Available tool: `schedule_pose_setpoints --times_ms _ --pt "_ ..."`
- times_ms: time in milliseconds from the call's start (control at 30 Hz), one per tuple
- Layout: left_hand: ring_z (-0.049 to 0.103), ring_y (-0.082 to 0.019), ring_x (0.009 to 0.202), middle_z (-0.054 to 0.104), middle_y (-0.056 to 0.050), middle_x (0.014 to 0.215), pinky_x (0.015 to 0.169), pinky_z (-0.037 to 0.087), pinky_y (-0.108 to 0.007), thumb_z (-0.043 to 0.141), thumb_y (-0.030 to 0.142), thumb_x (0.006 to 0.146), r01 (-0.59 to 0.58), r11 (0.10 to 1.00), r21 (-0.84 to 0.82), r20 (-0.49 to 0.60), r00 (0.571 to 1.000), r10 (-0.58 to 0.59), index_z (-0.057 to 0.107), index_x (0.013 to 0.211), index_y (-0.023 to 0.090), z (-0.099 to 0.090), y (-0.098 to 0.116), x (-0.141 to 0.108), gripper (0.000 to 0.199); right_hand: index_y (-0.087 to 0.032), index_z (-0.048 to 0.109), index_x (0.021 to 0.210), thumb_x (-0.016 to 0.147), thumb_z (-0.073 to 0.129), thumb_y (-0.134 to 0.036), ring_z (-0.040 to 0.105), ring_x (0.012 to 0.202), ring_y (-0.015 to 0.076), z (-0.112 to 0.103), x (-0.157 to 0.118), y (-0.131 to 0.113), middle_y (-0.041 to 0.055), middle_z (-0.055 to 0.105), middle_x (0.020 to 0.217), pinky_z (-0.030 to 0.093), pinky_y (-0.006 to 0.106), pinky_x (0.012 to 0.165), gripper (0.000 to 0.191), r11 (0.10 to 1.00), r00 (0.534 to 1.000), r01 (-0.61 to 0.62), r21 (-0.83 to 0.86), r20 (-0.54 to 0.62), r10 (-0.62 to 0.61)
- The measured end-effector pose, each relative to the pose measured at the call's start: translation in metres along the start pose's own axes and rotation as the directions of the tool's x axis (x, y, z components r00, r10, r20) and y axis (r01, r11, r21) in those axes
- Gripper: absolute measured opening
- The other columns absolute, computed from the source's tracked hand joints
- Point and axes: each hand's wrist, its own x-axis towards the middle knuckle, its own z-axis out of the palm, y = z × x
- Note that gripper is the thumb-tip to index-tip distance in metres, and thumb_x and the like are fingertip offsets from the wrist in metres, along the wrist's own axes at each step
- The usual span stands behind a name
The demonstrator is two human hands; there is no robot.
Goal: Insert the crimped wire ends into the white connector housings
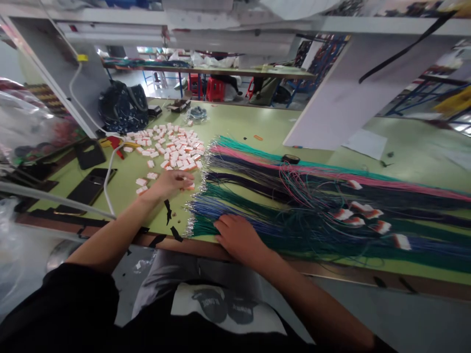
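Observation:
My left hand (172,184) is at the near edge of a pile of white and orange connectors (180,147), its fingers curled together around something too small to make out. My right hand (239,235) rests on the blue wires (217,207) and green wires (204,225) near the table's front edge, its fingers bent down, their tips partly hidden. Bundles of teal, pink (235,152), dark and green wires run to the right, with silvery terminals at their left ends. Several connectors (362,211) with wires attached lie on top of the bundles.
A phone (88,189), a black case (89,154) and red-yellow pliers (117,146) lie on the left. A white cable (106,184) crosses there. A dark bag (123,108) stands behind. A white panel (324,93) slants down at the back right, beneath a shelf (239,22).

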Motion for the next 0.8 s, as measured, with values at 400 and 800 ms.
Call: schedule_pose_setpoints --times_ms 400,800 --pt "0.055 -0.006 0.049 0.061 0.000 0.063 0.043 0.043 -0.014 0.076 0.038 0.066 0.231 0.761 -0.606 0.478 0.871 0.117 0.064 0.078 0.010 0.018 0.003 -0.009 0.033 -0.020 0.065 0.069 0.075 0.058 -0.020 0.061 0.070 0.0137 -0.001 0.000 0.021 0.0011 0.067 0.073 0.046 0.027 0.065 0.010 0.707 0.962 -0.011 0.707 -0.186 0.202" --pt "0.051 -0.004 0.045 0.062 0.001 0.063 0.036 0.036 -0.014 0.076 0.033 0.066 0.284 0.728 -0.624 0.529 0.839 0.126 0.064 0.087 0.010 0.022 -0.005 -0.012 0.034 -0.021 0.061 0.075 0.074 0.053 -0.021 0.060 0.061 0.0130 -0.010 0.013 0.012 -0.0017 0.066 0.068 0.044 0.025 0.058 0.008 0.638 0.955 -0.111 0.762 -0.095 0.280"
